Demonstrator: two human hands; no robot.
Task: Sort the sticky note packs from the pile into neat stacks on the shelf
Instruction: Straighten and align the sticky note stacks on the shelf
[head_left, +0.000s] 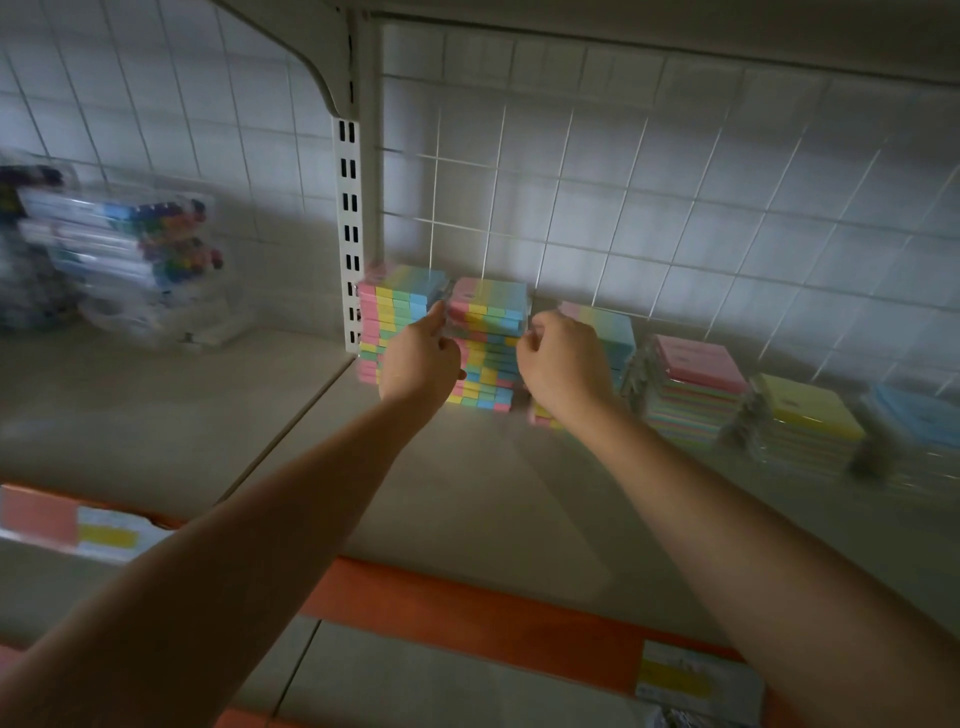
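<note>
Left hand (422, 358) and right hand (563, 364) flank the middle stack (485, 353) of sticky note packs on the shelf (467, 499); fingers curled at its upper packs, grasp unclear through blur.

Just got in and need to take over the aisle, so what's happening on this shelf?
A person is stacking striped sticky note packs on the shelf. Both hands reach to the middle stack: the left hand at its left side, the right hand at its right, apparently squaring up the top packs. Other stacks stand on either side; marker packs sit in the next bay.
</note>
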